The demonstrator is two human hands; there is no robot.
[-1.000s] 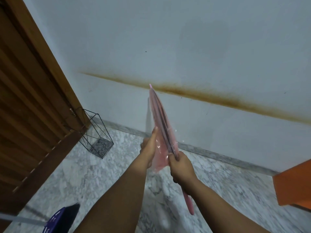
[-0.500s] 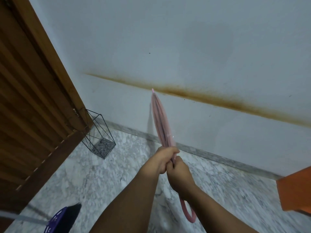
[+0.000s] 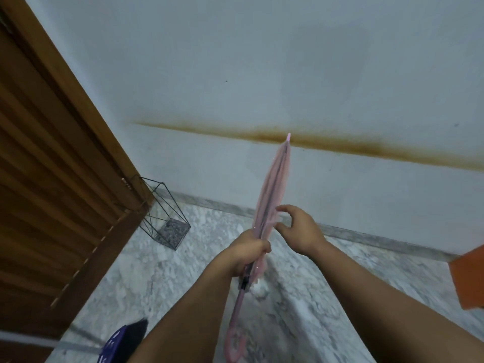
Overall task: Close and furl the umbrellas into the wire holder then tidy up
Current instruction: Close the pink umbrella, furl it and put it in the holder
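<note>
Pink folded canopy is gripped low down by the left hand (image 3: 248,254), fingers curled round the closed umbrella (image 3: 272,189), which tilts up and slightly right, its tip against the brown stain on the wall (image 3: 262,61). Its curved handle hangs near, below the fist. The right hand (image 3: 298,229) is just to the right, fingers loosely bent, fingertips at the fabric's edge; whether they pinch it I cannot tell. Farther left, the wire holder (image 3: 162,213) stands on the marble floor (image 3: 117,284) beside the wooden door (image 3: 52,192).
</note>
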